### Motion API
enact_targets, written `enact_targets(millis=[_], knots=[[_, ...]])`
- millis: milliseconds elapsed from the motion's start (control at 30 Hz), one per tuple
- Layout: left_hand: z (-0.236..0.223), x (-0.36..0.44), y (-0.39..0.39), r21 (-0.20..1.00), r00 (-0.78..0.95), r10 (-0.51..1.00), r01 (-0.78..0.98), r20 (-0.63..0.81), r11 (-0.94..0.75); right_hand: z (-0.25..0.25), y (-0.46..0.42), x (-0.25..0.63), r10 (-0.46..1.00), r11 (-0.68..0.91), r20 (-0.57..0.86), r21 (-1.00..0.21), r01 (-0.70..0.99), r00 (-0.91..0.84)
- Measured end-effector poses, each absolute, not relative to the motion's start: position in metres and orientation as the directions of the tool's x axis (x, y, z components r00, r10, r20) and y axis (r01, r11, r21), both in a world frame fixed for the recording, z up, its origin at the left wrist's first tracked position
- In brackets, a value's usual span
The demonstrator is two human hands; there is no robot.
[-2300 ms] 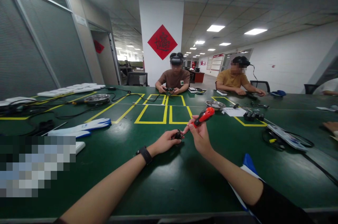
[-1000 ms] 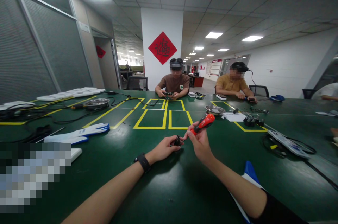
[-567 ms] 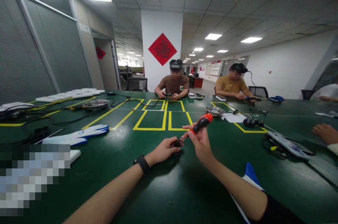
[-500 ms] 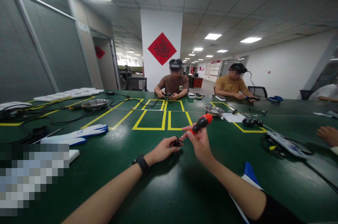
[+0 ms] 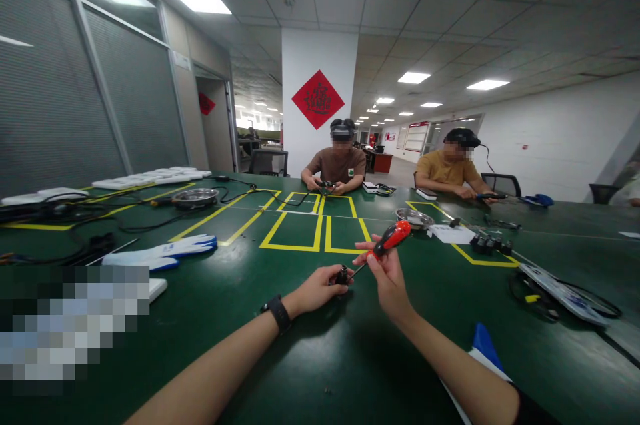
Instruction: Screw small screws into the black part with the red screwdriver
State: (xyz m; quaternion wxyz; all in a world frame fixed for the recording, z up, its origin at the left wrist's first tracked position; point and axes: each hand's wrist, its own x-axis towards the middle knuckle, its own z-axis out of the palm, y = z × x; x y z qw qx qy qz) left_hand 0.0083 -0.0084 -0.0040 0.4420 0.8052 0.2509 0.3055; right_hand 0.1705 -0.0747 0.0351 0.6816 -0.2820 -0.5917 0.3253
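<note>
Green table [image 5: 310, 351]: small black part [image 5: 343, 274] pinched between left fingers [image 5: 339, 289].

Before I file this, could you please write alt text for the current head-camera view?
A left hand holds a small black part and the right hand a red-and-black screwdriver, its shaft toward the part, at a green table. Two people wearing headsets sit across it.

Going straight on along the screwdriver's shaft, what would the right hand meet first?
Likely the small black part in the left hand; the screwdriver points at it, though depth is unclear.
</note>
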Motion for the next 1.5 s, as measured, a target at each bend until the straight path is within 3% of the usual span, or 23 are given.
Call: enact_targets(millis=[700,1500], knots=[[-0.005,0.009,-0.009,0.870,0.681,0.675,0.112,0.285,-0.481,0.029,-0.072,0.167,0.773,0.634,0.625,-0.758,-0.153,0.109],[-0.011,0.008,-0.004,0.860,0.701,0.645,0.089,0.304,-0.503,0.024,-0.074,0.168,0.720,0.694,0.685,-0.717,-0.071,0.115]])
